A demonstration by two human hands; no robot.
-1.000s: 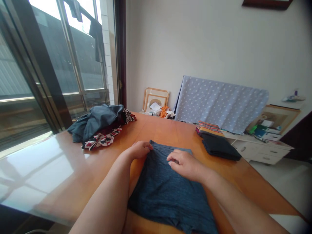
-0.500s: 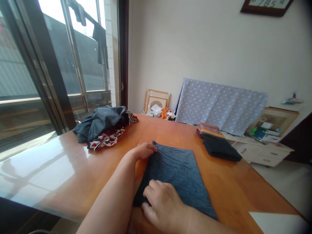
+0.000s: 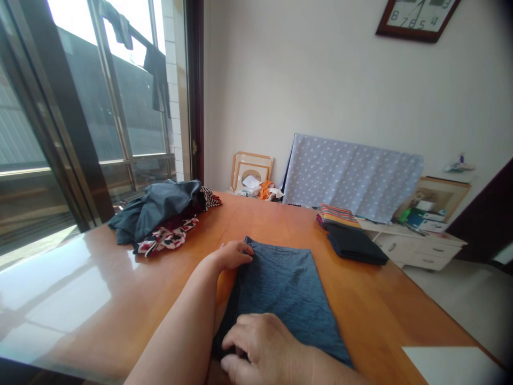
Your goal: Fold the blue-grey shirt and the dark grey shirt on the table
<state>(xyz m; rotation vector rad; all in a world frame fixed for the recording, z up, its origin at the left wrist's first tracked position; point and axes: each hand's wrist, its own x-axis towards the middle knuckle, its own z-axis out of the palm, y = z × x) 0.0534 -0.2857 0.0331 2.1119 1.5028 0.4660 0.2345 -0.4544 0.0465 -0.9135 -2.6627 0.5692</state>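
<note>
L hand (image 3: 234,255): fingers curled, narrow, at far-left corner of dk-blue folded knit garment (image 3: 276,289). Can't tell if pinching or just resting. R hand (image 3: 260,342): fingers bunched on near edge, holding fabric toward near-left corner.

Garment lies flat on orange wood table (image 3: 372,305), near edge of table, mostly right of my L forearm.

Far right on table: folded black cloth (image 3: 355,245) touching striped cloth (image 3: 339,215). Far left: clothes heap (image 3: 160,214), dk-grey piece over red/white print.

Beyond table: polka-dot blue cloth (image 3: 348,179) leaning by wall, picture frames (image 3: 252,174) in far corner, white drawer unit (image 3: 417,251) right, wall clock (image 3: 414,18) above.
</note>
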